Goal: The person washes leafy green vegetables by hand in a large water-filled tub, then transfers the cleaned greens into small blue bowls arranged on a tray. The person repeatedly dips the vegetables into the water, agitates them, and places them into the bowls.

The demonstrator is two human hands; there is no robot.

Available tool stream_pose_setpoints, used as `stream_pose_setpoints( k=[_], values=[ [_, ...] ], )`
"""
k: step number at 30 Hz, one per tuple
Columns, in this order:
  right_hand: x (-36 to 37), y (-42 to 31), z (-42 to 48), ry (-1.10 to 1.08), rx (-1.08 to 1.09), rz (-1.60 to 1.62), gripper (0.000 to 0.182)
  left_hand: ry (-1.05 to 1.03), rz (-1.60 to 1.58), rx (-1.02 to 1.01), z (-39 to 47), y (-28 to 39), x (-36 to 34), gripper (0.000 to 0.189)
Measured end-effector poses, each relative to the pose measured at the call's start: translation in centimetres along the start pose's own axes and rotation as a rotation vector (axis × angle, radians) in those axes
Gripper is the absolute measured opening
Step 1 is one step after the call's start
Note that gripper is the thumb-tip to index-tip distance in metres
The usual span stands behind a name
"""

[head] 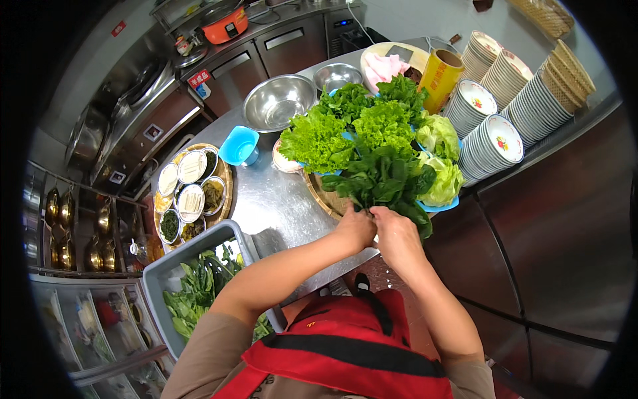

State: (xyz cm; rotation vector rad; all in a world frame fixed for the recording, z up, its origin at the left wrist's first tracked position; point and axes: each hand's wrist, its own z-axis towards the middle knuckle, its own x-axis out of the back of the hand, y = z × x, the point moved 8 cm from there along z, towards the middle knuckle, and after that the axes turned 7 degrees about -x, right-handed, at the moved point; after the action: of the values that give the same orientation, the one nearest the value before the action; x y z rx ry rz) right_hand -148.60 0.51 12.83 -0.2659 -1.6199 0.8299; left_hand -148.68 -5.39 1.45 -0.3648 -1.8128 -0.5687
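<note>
Both my hands are close together over the front edge of a steel table, closed around the stems of a bunch of dark leafy greens [386, 177]. My left hand [356, 227] is on the left of the stems, my right hand [397, 230] on the right. The leaves spread away from me over a woven bamboo tray [319, 197]. Behind them stand blue containers with frilly green lettuce [319, 142], more leafy greens [344, 102] and pale lettuce wedges [441, 184]. An empty blue container [239, 144] stands further left.
A grey plastic bin [154, 289] of loose greens is at my left. Beyond it lies a round bamboo tray [228, 184] with small dishes. Steel bowls [279, 102] stand at the back. Stacked bowls [491, 149] and a yellow cling-film roll [441, 82] are at the right.
</note>
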Motion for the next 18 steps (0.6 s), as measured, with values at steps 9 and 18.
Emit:
stream_pose_setpoints(
  k=[9,18],
  values=[
    [5.2,7.4,-8.8,0.308,-0.271,0.241,0.016,0.104,0.165,0.056,1.2,1.0,0.6,0.018],
    [-1.7,16.7,-6.6,0.213,-0.498,0.57,0.028,0.486,0.02,0.009,-2.3,3.1,2.8,0.025]
  ],
)
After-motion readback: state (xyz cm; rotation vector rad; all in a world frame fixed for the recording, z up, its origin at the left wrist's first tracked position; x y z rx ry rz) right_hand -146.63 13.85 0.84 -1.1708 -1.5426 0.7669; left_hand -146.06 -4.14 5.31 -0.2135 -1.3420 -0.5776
